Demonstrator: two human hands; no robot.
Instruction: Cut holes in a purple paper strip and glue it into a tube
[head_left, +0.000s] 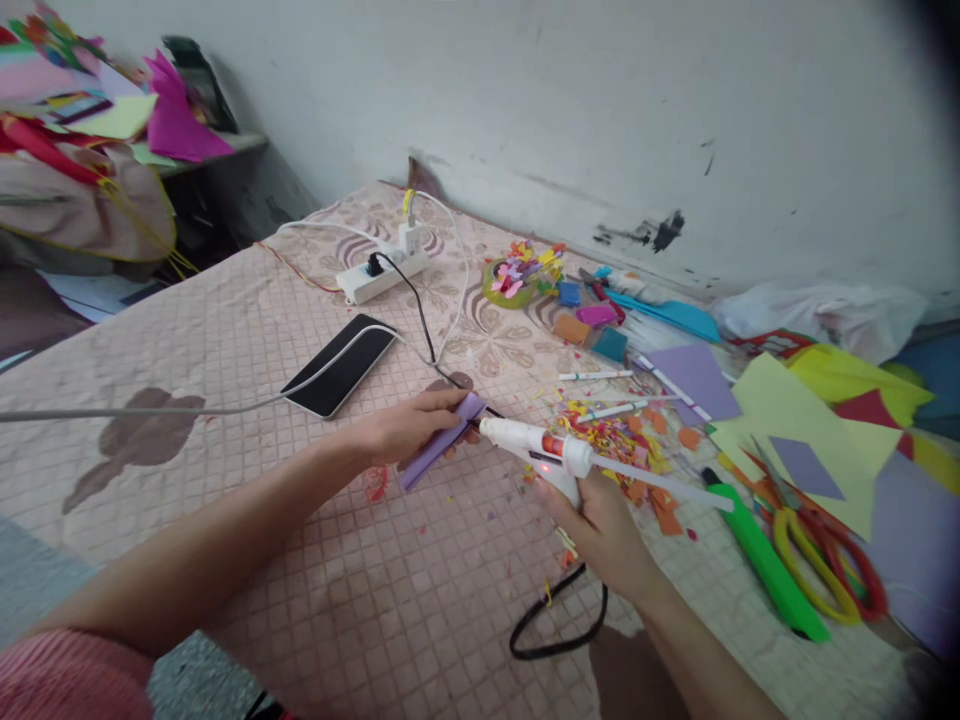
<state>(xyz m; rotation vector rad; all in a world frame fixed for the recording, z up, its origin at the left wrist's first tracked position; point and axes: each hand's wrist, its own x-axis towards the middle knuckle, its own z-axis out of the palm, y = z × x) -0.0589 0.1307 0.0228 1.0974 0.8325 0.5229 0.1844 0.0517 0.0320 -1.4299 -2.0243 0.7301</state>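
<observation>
My left hand [409, 428] is closed around a narrow strip of folded purple paper [435, 455], which slants over the tablecloth. In my right hand [611, 520] is a white hot glue gun [529, 440], a small red light glowing on its side. A long translucent glue stick [660, 480] sticks out of its back end. The gun's nozzle points left and meets, or nearly meets, the purple paper near my left fingertips; whether glue is coming out I cannot tell. Its black cord [559, 650] loops on the cloth below my right hand.
A phone [341, 365] and a white power strip [382, 277] with cables lie beyond my left hand. To the right are paper scraps [652, 460], a green cutter [772, 560], scissors [806, 560] and coloured paper sheets [795, 420]. Small paper flowers [517, 268] sit near the wall.
</observation>
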